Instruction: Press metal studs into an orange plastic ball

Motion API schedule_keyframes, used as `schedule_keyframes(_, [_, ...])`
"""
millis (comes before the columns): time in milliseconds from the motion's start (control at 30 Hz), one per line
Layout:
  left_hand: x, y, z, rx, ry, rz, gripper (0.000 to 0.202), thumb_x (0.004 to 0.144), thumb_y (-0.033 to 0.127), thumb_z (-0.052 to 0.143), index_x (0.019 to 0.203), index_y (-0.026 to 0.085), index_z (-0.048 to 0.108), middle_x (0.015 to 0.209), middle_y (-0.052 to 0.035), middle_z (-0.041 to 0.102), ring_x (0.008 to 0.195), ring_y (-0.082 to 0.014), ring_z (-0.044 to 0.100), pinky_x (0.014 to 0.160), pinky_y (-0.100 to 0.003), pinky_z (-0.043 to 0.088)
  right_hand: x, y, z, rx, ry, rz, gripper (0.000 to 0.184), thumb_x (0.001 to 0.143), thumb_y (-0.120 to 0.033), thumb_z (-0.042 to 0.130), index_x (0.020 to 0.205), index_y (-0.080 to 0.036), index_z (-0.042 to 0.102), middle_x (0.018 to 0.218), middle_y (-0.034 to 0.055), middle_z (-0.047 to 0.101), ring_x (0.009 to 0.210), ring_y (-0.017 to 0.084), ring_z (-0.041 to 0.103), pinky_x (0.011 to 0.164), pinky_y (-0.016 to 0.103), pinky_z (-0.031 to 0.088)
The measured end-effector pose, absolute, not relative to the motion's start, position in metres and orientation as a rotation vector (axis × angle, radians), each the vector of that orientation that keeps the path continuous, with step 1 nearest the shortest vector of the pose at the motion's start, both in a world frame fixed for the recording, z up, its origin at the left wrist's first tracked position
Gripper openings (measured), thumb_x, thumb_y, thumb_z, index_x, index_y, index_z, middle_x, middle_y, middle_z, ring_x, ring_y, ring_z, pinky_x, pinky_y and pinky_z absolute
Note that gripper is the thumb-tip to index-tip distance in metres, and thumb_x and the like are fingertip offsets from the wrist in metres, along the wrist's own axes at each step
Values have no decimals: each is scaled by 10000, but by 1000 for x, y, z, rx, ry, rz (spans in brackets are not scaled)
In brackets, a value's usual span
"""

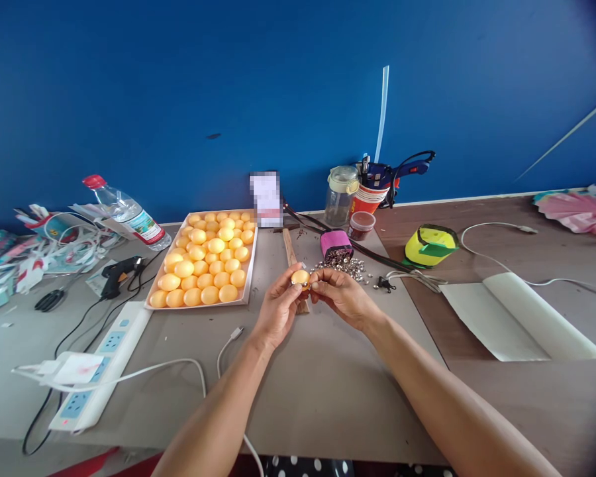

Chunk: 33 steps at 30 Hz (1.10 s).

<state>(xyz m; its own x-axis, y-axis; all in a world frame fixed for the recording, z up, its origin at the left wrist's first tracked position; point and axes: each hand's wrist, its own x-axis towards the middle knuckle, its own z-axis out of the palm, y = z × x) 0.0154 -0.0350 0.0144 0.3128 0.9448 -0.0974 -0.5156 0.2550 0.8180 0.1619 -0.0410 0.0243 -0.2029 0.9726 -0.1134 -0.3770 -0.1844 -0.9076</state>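
Observation:
An orange ball [299,277] is held above the table between both my hands. My left hand [278,308] grips it from the left with curled fingers. Fingers of my right hand [342,295] are pinched against its right side, possibly on a small metal piece. Just behind my hands lies a pile of small silver metal pieces [345,267] spilling from a tipped pink container [335,244]. A white tray [251,265] full of several similar orange balls [206,262] sits to the left. A wooden stick [291,248] lies under my hands.
A white power strip [99,361] with cables and a black glue gun [116,273] lie left, beside scissors [49,300] and a tipped water bottle [126,212]. A jar [340,192], a cup holding a blue glue gun [377,182], a yellow-green object [430,245] and white paper [516,318] sit right.

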Motion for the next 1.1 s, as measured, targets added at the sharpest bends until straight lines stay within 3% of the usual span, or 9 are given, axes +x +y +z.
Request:
schedule_keyframes(233, [13, -36, 4, 966, 834, 1105, 459, 747, 326, 689, 1187, 234, 601, 925, -28, 628, 825, -151, 574, 807, -309, 451, 162, -42, 23, -1052, -999, 1566, 213, 646, -322, 712, 721, -161, 594, 595, -30, 574, 557, 100, 522, 613, 271, 407])
schedule_keyframes(567, [14, -41, 9, 1210, 1001, 1112, 449, 755, 410, 663, 1172, 249, 616, 995, -39, 564, 811, -137, 531, 686, -234, 476, 160, -44, 25, -1038, -941, 1558, 216, 666, -297, 697, 730, -174, 531, 578, -31, 592, 554, 109, 550, 616, 281, 432])
schedule_keyframes(933, [17, -43, 10, 1162, 1003, 1087, 489, 773, 450, 632, 1204, 225, 577, 856, -27, 552, 713, -122, 518, 621, -235, 475, 162, -42, 25, -970, -914, 1626, 296, 642, -319, 736, 721, -187, 484, 584, -47, 589, 562, 100, 560, 644, 282, 446])
schedule_keyframes(1100, [17, -44, 11, 1164, 1017, 1108, 461, 760, 437, 650, 1172, 236, 604, 898, -34, 553, 718, -129, 525, 601, -234, 481, 164, -41, 25, -982, -933, 1635, 297, 631, -311, 739, 703, -181, 482, 584, -46, 590, 568, 102, 569, 646, 284, 453])
